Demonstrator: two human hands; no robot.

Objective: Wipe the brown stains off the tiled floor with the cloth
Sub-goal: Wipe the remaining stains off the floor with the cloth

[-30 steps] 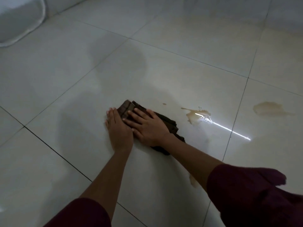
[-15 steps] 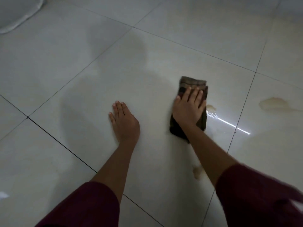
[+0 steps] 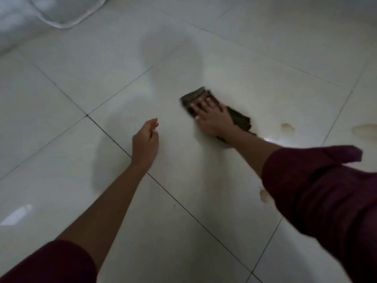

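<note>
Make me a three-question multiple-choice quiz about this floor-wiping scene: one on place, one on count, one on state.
1. Where is the folded dark brown cloth?
A. under the right hand
B. under the left hand
C. on the white object

2. How many brown stains show on the pale tiled floor?
A. none
B. three
C. seven

3. The left hand is
A. gripping the cloth
B. empty
C. pressing a stain

Answers: A, the right hand presses it flat; B, stains at; B, its fingers curl around nothing.

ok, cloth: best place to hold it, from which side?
Press on the cloth from above, palm flat at its middle, as the right hand does: it lies folded flat on the tile, with no raised edge to pinch. The left hand is free.
</note>
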